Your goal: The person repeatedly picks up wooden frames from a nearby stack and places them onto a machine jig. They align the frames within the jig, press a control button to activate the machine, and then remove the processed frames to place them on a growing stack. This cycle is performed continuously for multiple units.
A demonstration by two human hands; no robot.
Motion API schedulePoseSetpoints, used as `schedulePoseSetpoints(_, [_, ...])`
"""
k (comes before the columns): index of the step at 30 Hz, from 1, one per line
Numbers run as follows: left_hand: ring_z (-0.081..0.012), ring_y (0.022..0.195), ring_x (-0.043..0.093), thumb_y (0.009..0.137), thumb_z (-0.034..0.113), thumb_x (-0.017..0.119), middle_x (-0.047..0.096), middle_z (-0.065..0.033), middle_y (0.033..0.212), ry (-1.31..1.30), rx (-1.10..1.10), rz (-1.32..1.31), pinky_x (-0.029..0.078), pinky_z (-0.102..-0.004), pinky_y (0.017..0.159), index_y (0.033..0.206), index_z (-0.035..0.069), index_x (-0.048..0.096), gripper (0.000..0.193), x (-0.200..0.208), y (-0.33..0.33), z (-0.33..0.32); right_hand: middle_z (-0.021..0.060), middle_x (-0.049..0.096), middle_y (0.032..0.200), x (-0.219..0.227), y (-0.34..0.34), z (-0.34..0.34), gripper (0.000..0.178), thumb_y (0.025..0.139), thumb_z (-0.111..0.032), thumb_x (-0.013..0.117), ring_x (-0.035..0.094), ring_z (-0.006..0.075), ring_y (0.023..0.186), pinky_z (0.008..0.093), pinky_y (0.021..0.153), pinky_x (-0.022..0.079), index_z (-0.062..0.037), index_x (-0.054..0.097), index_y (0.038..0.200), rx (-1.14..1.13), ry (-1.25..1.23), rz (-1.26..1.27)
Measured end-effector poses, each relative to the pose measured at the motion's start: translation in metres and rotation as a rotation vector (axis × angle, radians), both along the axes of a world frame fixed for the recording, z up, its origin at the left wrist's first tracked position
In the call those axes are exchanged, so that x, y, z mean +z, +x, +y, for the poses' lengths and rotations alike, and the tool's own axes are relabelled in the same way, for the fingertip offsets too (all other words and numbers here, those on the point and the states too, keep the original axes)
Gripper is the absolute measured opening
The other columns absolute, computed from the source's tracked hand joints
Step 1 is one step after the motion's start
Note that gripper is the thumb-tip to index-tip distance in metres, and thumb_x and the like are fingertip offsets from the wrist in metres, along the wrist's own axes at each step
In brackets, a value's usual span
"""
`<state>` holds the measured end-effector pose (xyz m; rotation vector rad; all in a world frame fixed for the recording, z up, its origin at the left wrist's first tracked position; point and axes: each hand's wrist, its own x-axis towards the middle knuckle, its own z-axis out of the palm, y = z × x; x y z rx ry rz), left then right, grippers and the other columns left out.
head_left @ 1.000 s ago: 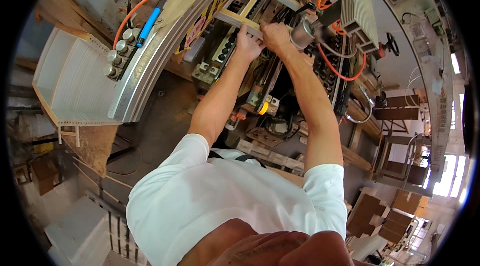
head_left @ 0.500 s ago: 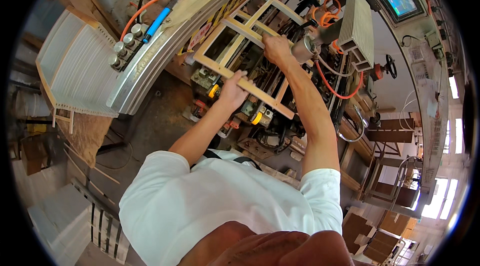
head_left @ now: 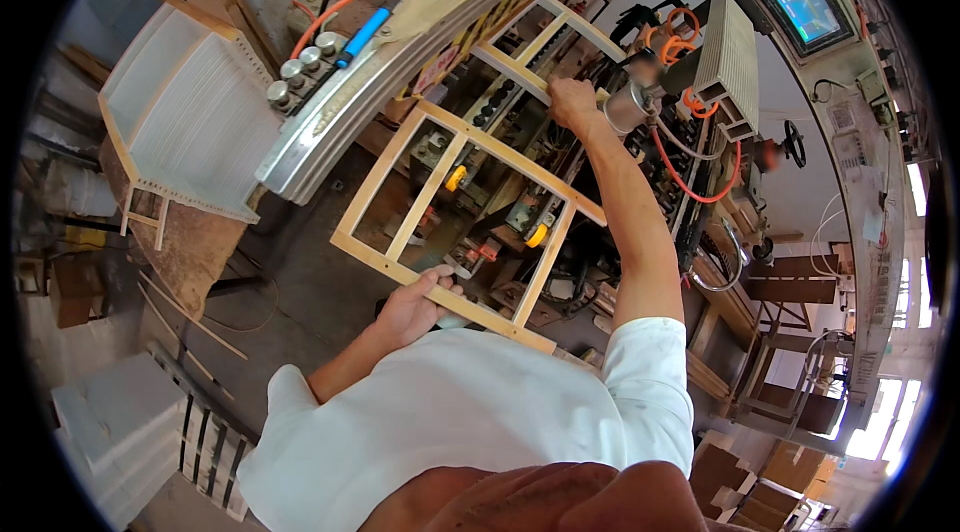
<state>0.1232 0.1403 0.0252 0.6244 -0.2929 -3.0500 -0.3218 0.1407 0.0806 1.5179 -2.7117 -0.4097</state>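
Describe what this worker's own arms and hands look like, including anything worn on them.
Both arms are bare from short white T-shirt sleeves down. The left hand and right hand wear no gloves; no watch, rings or markings show on either forearm.

Bright daylight from windows [head_left: 890, 412] — edges bend, corners perhaps blurred.
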Motion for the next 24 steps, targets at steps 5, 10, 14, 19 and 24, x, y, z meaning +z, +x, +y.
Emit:
schedulePoseSetpoints(5, [-0.0251, 0.103, 0.055, 0.096, 0.026, 0.055, 0.056, -0.0042, 0.097, -0.047, -0.015, 0.012, 0.042, -0.0395, 0.098, 0.119, 0.004, 0.053, 0.032, -0.007, 0.050, -0.013, 0.0187, 0.067, 0.086, -0.007, 0.002, -0.007, 0.026, 0.075, -0.008, 0.064, 0.065, 0.0370, 0.086, 0.0474, 0.075, 0.046, -0.0018, 0.055, 0.099, -0.026, -0.014, 0.030])
schedulePoseSetpoints(10, [-0.0264, 0.106, 0.053, 0.095, 0.023, 0.057, 0.054, -0.0055, 0.100, -0.050, 0.048, -0.033, 0.041, -0.0403, 0.098, 0.121, 0.001, 0.051, 0.035, -0.003, 0.106, -0.020, 0.0184, 0.066, 0.085, -0.015, -0.003, -0.015, 0.026, 0.076, -0.008, 0.064, 0.063, 0.0386, 0.086, 0.0490, 0.072, 0.045, -0.0028, 0.052, 0.098, -0.054, -0.054, -0.005])
schedulePoseSetpoints(14, [-0.0256, 0.103, 0.053, 0.090, 0.023, 0.064, 0.054, -0.0057, 0.097, 0.003, 0.083, -0.134, 0.041, -0.0405, 0.099, 0.116, 0.002, 0.053, 0.035, -0.009, 0.141, -0.028, 0.0175, 0.065, 0.082, -0.020, -0.011, -0.008, 0.031, 0.076, -0.009, 0.067, 0.062, 0.0387, 0.084, 0.0490, 0.074, 0.043, -0.0052, 0.051, 0.102, -0.040, -0.074, -0.006])
schedulePoseSetpoints(19, [-0.0245, 0.091, 0.055, 0.088, 0.019, 0.063, 0.054, -0.0058, 0.082, 0.012, 0.233, -0.283, 0.044, -0.0438, 0.097, 0.100, 0.004, 0.055, 0.020, -0.049, 0.156, -0.056, 0.0154, 0.065, 0.095, -0.010, 0.008, -0.005, 0.053, 0.077, -0.012, 0.069, 0.061, 0.0358, 0.095, 0.0493, 0.084, 0.039, -0.0085, 0.046, 0.124, 0.018, -0.005, 0.086])
schedulePoseSetpoints(24, [-0.0249, 0.085, 0.055, 0.087, 0.010, 0.058, 0.052, -0.0071, 0.080, -0.085, 0.351, -0.523, 0.048, -0.0465, 0.094, 0.092, 0.001, 0.055, 0.010, -0.101, 0.161, -0.082, 0.0150, 0.062, 0.111, -0.001, 0.019, 0.001, 0.064, 0.075, -0.012, 0.069, 0.058, 0.0337, 0.105, 0.0497, 0.089, 0.038, -0.0099, 0.042, 0.133, -0.008, 0.009, 0.164])
